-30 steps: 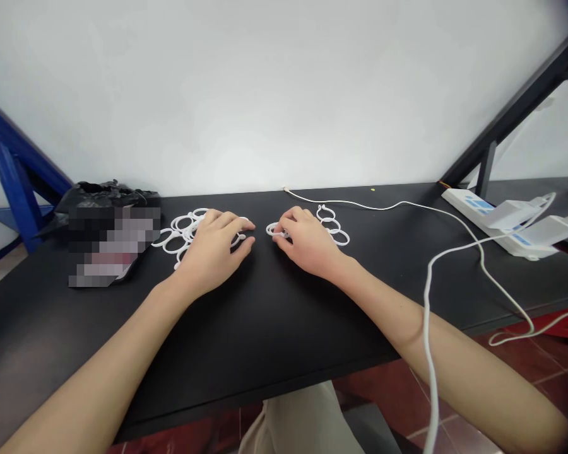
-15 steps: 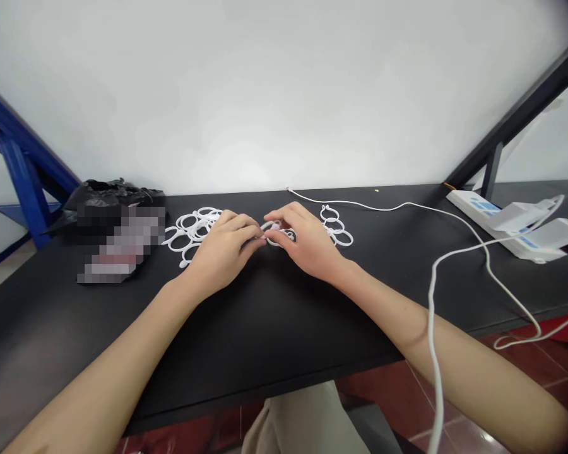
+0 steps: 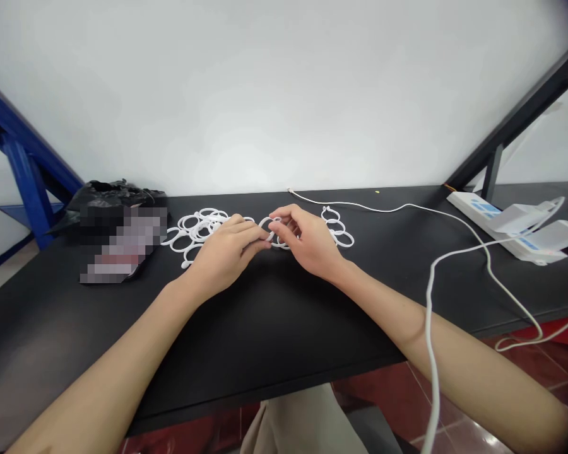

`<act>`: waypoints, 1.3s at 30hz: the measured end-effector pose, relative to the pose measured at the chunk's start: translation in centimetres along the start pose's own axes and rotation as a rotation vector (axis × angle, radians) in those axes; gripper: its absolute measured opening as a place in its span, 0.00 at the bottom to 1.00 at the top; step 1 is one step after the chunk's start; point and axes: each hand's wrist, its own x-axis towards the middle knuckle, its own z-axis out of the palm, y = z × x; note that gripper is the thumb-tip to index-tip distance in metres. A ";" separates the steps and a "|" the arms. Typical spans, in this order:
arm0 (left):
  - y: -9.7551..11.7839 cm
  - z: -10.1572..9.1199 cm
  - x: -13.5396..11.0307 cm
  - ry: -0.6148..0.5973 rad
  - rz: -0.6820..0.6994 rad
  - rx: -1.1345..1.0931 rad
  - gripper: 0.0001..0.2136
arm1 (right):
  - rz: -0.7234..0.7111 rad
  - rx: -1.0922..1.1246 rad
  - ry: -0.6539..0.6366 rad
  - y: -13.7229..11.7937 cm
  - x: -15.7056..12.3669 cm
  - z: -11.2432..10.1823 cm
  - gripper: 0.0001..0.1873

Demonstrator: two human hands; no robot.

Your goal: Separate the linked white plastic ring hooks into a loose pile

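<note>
Centrally, a ring is located between the hands, over the table. Left hand: thumb and fingers pinch the ring. Right hand: thumb and fingertips pinch it from the opposite side. A pile of rings lies beside the left hand; a cable crosses before the right forearm.

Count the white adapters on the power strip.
2: one adapter near the middle of the power strip, the other adapter nearer its right end. Anything behind them could be hidden.
</note>
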 end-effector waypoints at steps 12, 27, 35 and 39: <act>0.7 0.1 0.1 0.023 0.030 -0.018 0.10 | 0.030 0.076 0.022 -0.1 0.0 0.0 0.10; -0.4 -2.6 0.2 0.104 -0.451 0.461 0.13 | 0.055 -0.277 0.015 1.0 0.4 -0.4 0.13; -1.9 -2.8 -0.8 -0.112 -0.550 0.641 0.16 | 0.070 -0.613 -0.150 1.3 0.5 -0.8 0.13; -2.5 -2.1 -1.2 -0.104 -0.491 0.682 0.20 | 0.066 -0.620 -0.190 1.3 0.3 -0.6 0.17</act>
